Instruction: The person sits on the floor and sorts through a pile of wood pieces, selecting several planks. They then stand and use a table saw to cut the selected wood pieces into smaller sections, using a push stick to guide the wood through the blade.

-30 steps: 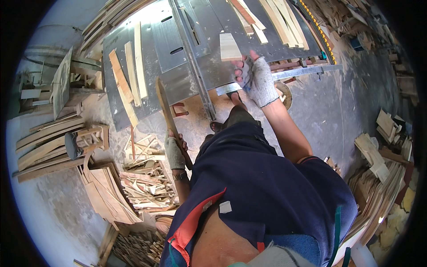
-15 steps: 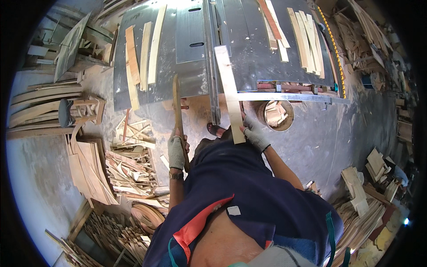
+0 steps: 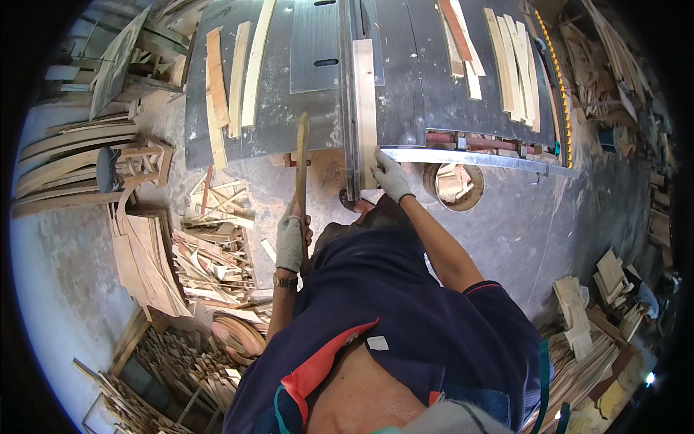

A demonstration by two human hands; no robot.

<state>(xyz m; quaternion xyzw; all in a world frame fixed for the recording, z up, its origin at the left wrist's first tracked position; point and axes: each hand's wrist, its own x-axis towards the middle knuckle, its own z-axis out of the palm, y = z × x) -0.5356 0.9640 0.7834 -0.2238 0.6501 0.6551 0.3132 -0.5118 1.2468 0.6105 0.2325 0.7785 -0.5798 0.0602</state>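
Observation:
My left hand (image 3: 290, 244), in a pale knit glove, is closed round a long narrow wooden stick (image 3: 301, 159) that points away from me toward the dark machine table (image 3: 271, 137). My right hand (image 3: 392, 179), gloved too, grips the near end of a pale wooden board (image 3: 366, 101) at its right edge. That board lies lengthwise on the table, along the right side of a long dark metal fence (image 3: 349, 130). Its near end sticks out past the table's front edge. Some of the right fingers are hidden by the glove's back.
Wooden strips rest on the table at left (image 3: 238, 79) and right (image 3: 510, 69). A metal bar (image 3: 477, 157) crosses the front right, above a round bin of offcuts (image 3: 458, 186). Scrap wood (image 3: 210, 267) covers the floor at left; a stool (image 3: 141, 170) stands beyond.
My right hand has moved forward with the board, which was tilted and now lies straight along the fence. My left hand has shifted slightly, the stick now more upright in view.

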